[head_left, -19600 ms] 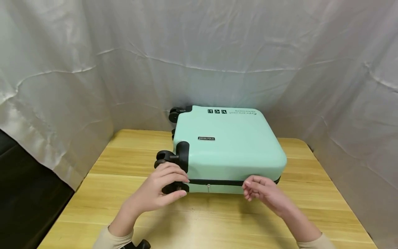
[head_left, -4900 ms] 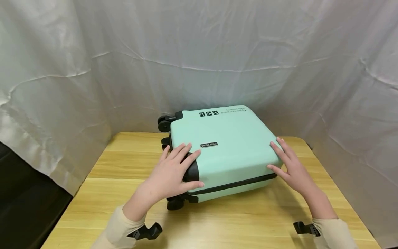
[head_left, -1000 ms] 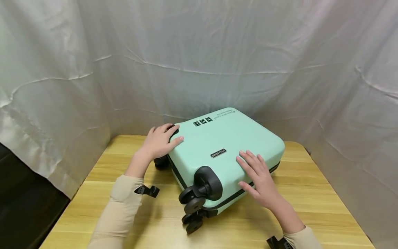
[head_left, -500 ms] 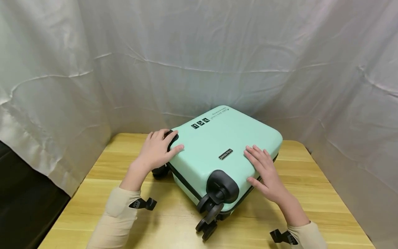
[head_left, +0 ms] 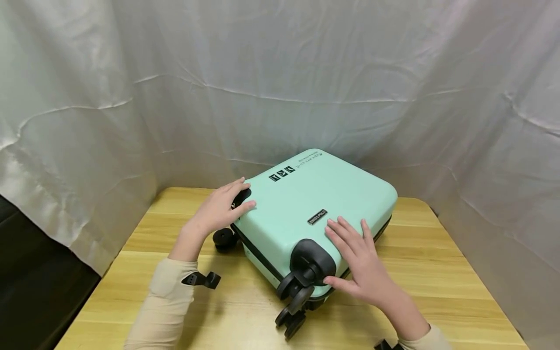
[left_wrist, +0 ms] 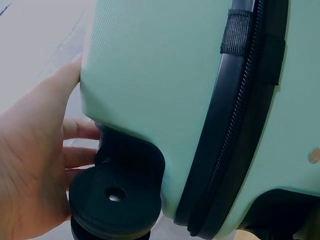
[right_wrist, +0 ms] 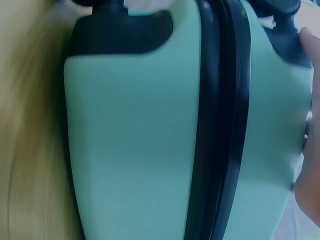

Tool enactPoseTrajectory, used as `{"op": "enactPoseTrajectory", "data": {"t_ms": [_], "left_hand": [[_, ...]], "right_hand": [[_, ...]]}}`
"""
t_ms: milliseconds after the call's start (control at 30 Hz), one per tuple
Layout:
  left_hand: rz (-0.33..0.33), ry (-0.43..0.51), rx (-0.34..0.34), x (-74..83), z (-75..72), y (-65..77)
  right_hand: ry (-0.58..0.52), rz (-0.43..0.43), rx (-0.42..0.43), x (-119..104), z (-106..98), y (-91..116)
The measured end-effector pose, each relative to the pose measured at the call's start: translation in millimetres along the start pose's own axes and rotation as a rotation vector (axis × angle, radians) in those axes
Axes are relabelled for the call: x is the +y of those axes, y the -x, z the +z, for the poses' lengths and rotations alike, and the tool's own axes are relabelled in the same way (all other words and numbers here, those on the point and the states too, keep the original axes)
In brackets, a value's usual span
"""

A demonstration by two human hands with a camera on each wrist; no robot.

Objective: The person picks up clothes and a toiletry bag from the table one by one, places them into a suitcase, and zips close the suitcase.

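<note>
A mint-green hard-shell suitcase (head_left: 332, 184) lies flat on the wooden table, turned so one corner points toward me. Its near corner carries black wheels (head_left: 302, 287); another wheel (head_left: 225, 239) sits at the left corner. My left hand (head_left: 218, 209) rests on that left corner, thumb on the top shell and fingers over the black corner guard. In the left wrist view, the palm faces the wheel (left_wrist: 115, 200) and the fingers reach behind it. My right hand (head_left: 360, 260) lies spread on the shell's near right edge, its thumb by the near corner guard (head_left: 312, 262).
The wooden table (head_left: 437, 277) extends around the suitcase. Pale curtains (head_left: 280, 73) hang behind it and at both sides. Something black (head_left: 39, 277) is at the lower left. The suitcase's zipper (left_wrist: 235, 115) runs round its side, closed along the stretch shown.
The suitcase has turned, bringing its wheeled end from the left toward the front. In the last half second it stays put while my right hand slides left toward the near wheel corner.
</note>
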State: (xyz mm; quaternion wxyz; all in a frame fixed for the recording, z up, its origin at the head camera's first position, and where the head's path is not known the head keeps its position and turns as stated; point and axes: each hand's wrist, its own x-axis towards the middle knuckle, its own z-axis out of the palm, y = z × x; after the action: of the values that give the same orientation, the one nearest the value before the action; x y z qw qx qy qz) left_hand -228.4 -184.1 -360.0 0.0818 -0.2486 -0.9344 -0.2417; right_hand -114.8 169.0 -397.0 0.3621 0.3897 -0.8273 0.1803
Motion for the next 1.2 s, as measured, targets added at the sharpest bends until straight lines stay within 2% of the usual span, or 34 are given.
{"op": "enactPoseTrajectory", "data": {"t_ms": [167,367,733,1033,1200], "left_hand": [[0.025,0.011,0.010,-2.5,0.3,-4.2],[0.032,-0.008,0.027,-2.2,2.4,-1.3],[0.024,-0.034,0.090,12.2,15.9,15.7],[0.030,-0.115,0.127,28.2,19.7,31.8],[0.030,-0.165,0.151,34.9,20.1,41.6]], "right_hand": [[0.020,0.028,0.037,-6.3,2.0,-4.2],[-0.036,0.020,0.057,0.8,2.1,-5.8],[-0.193,0.032,-0.020,27.9,-15.9,7.6],[-0.314,0.081,-0.080,52.4,-29.1,24.8],[-0.340,0.111,-0.091,61.4,-34.7,31.5]]}}
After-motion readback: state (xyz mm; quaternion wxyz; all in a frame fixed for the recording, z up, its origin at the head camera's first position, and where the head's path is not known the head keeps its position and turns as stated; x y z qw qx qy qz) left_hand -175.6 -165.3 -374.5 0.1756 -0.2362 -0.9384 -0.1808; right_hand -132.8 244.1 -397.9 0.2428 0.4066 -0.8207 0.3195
